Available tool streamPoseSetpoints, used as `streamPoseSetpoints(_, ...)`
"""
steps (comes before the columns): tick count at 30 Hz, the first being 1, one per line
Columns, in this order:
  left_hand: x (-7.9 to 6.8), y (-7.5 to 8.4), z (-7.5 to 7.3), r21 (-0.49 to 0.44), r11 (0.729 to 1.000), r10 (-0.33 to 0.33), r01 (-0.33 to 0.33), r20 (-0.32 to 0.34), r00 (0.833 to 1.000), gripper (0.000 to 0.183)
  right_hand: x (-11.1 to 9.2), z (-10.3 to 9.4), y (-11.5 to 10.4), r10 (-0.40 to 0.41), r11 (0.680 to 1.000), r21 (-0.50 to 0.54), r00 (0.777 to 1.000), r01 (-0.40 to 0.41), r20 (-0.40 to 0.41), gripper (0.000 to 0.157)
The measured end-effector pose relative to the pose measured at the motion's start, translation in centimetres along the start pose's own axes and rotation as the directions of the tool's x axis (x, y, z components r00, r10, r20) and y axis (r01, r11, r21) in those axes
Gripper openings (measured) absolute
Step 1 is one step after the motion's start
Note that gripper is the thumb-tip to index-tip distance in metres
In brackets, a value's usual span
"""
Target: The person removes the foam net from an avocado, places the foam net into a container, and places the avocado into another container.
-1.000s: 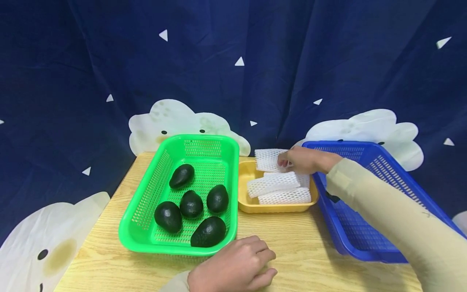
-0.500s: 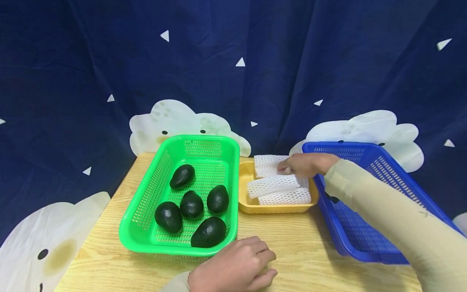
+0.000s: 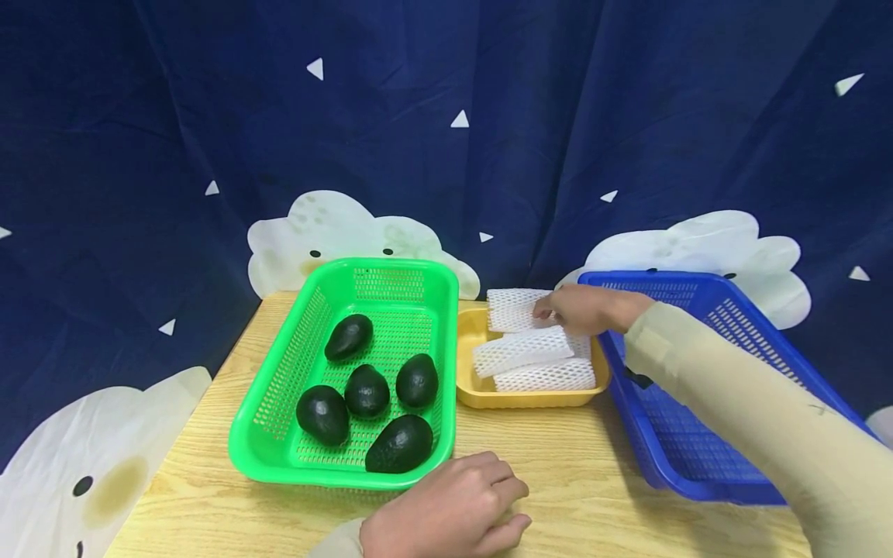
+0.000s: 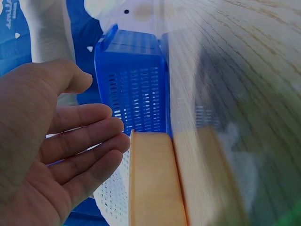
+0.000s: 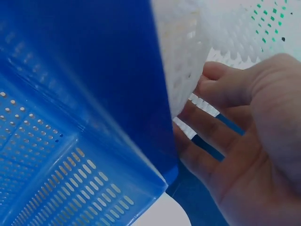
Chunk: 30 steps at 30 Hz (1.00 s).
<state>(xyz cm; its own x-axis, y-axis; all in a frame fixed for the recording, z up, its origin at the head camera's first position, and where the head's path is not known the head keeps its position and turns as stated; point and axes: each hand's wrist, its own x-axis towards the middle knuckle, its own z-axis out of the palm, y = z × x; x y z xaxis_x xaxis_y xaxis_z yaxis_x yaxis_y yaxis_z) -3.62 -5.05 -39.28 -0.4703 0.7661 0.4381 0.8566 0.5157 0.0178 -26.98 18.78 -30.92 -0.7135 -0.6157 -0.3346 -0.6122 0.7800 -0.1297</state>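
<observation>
In the head view my right hand (image 3: 582, 308) is at the back of a yellow tray (image 3: 474, 332), pinching a white foam net sleeve (image 3: 512, 308) by its right end. The right wrist view has thumb and fingertips bent against white netting (image 5: 181, 61), partly behind the blue basket's wall. More foam net sleeves (image 3: 544, 375) lie in the tray just in front. My left hand (image 3: 449, 508) rests near the table's front, beside the green basket (image 3: 240, 434). Its fingers are loosely bent with nothing between them, as the left wrist view also has it (image 4: 70, 141).
Several dark avocados (image 3: 366, 390) lie inside the green basket, left of the tray. A blue basket (image 3: 652, 457) stands to the right, under my right forearm. Behind the wooden table (image 3: 558, 449) hangs a dark blue curtain (image 3: 418, 116).
My right hand and the pinched foam net sleeve dipped slightly toward the tray, then rose a little again. My left hand, the avocados and the baskets stay in place.
</observation>
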Motion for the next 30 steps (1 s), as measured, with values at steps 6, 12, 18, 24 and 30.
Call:
streamPoseSetpoints(6,0.0,0.0,0.0,-0.008,1.000,0.004,-0.004,0.002,1.000,0.015,0.5,-0.1,0.2,-0.067,0.996,-0.067,0.989,0.059,-0.130,0.029)
streamPoseSetpoints(12,0.1,0.1,-0.2,-0.030,1.000,-0.003,0.003,0.012,1.000,0.015,1.2,-0.5,0.0,-0.099,0.985,-0.165,0.960,0.057,-0.263,0.010)
streamPoseSetpoints(18,0.2,0.0,-0.2,-0.038,0.999,-0.003,0.004,0.026,1.000,0.015,1.7,-0.8,-0.2,-0.041,0.984,-0.181,0.956,-0.012,-0.289,0.035)
streamPoseSetpoints(24,0.2,0.0,-0.2,-0.041,0.999,-0.002,0.004,0.038,0.999,0.015,1.9,-0.5,-0.5,0.018,0.985,-0.164,0.982,-0.050,-0.189,0.054)
streamPoseSetpoints(30,0.1,-0.1,-0.2,-0.034,0.999,-0.004,0.006,0.043,0.999,0.015,2.2,-0.2,-0.9,-0.041,0.983,-0.184,0.990,0.015,-0.134,0.048)
